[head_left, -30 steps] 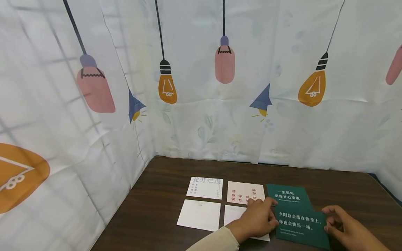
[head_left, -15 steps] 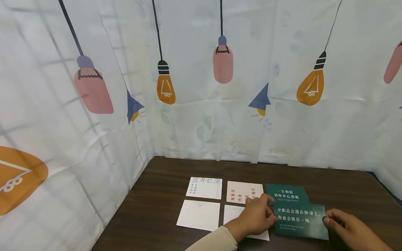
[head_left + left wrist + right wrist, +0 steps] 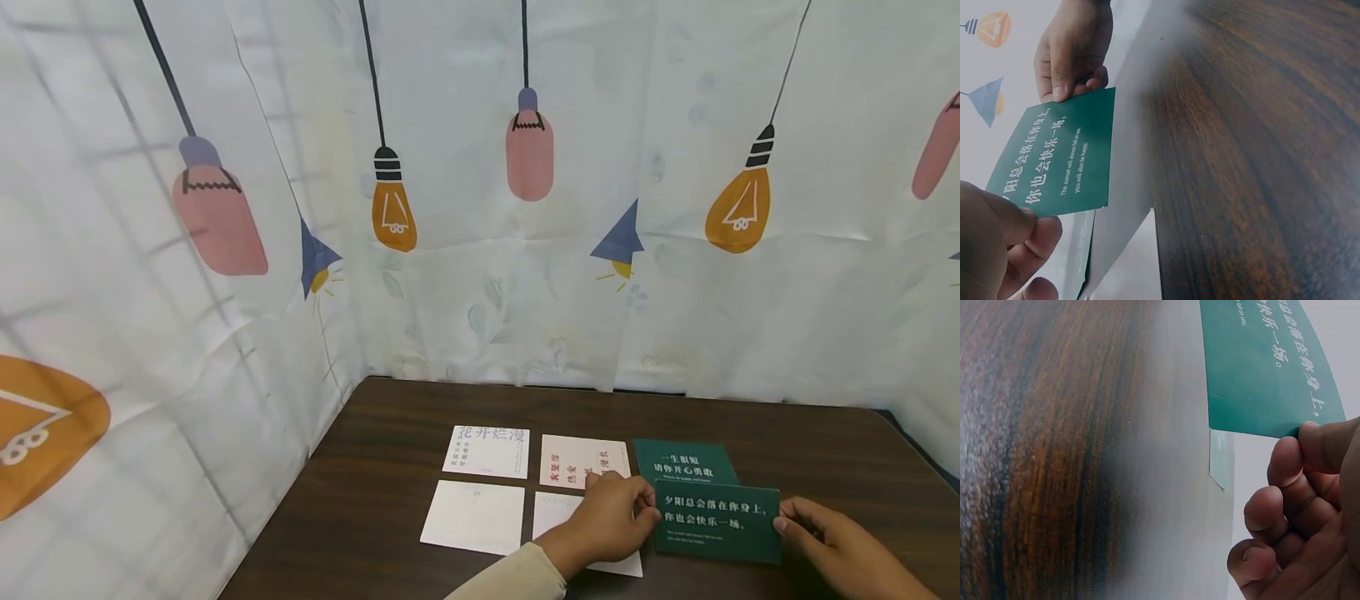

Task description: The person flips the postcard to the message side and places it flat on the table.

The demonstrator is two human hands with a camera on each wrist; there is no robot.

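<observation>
A dark green card [image 3: 720,537] with white lettering is held up by its two short sides, tilted toward me. My left hand [image 3: 603,518] pinches its left edge between thumb and finger, as the left wrist view also shows. At the opposite edge, my right hand [image 3: 836,542] pinches the card, its other fingers curled loosely below in the right wrist view. Just behind lies a second green card [image 3: 686,458], its lower part hidden by the held one. Under my left hand and forearm is a white card [image 3: 553,510], partly covered.
On the brown wooden table [image 3: 360,500], a white card with blue-grey lettering [image 3: 487,457], a pale pink card with red lettering [image 3: 566,454] and a nearly blank white card [image 3: 472,517] lie left of the green ones. A printed curtain [image 3: 465,275] hangs behind the table.
The held green card has tipped more upright, its lower edge rising in the head view. My right hand keeps its grip beside it, and my left hand has barely moved.
</observation>
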